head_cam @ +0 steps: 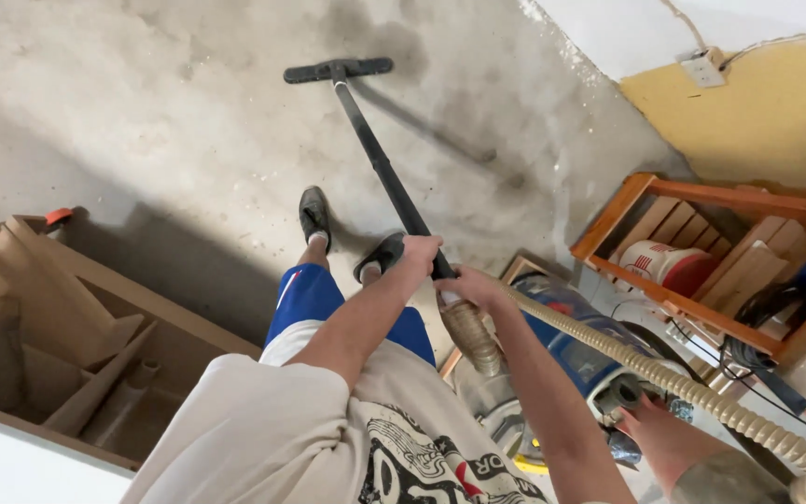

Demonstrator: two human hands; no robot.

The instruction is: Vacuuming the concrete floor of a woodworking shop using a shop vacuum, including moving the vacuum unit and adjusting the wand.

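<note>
Vacuum wand (pixel 380 163) is stretching across the concrete floor (pixel 142 121) to its far nozzle (pixel 338 69), both hands, left (pixel 419 252) and right (pixel 466 283), clamping its near end together; keeping the nozzle flat seems wise.

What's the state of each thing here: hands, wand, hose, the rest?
Left hand: gripping the wand.
Right hand: gripping the wand near the hose joint.
Wand: tilted, nozzle flat on the floor.
Hose: attached, curving off to the right.
Wooden crate: lying on its side, open, a bucket inside.
Cardboard box: open.
</note>
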